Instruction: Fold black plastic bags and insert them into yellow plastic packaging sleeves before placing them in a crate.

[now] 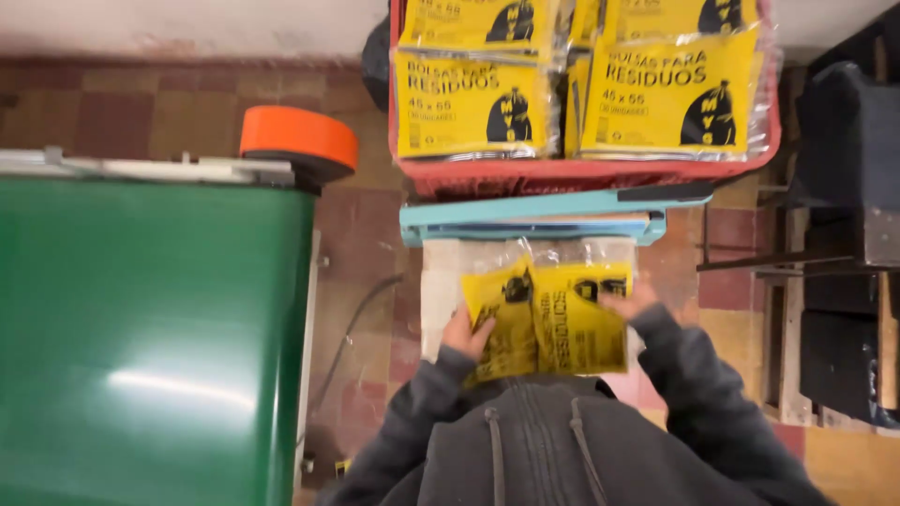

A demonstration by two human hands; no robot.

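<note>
Yellow packets in clear wrap, held in both hands in front of a teal sealer.

The left hand [466, 334] grips the left edge of the yellow packets [548, 319]; the right hand [626, 302] seems to press their upper right corner, though blur hides the fingers. Beyond the teal sealer [544, 215], a red crate [581, 171] holds rectangular yellow packs with black print [670, 92]. A green surface [150, 337] lies left, with an orange roll [300, 139] at its far corner.
</note>
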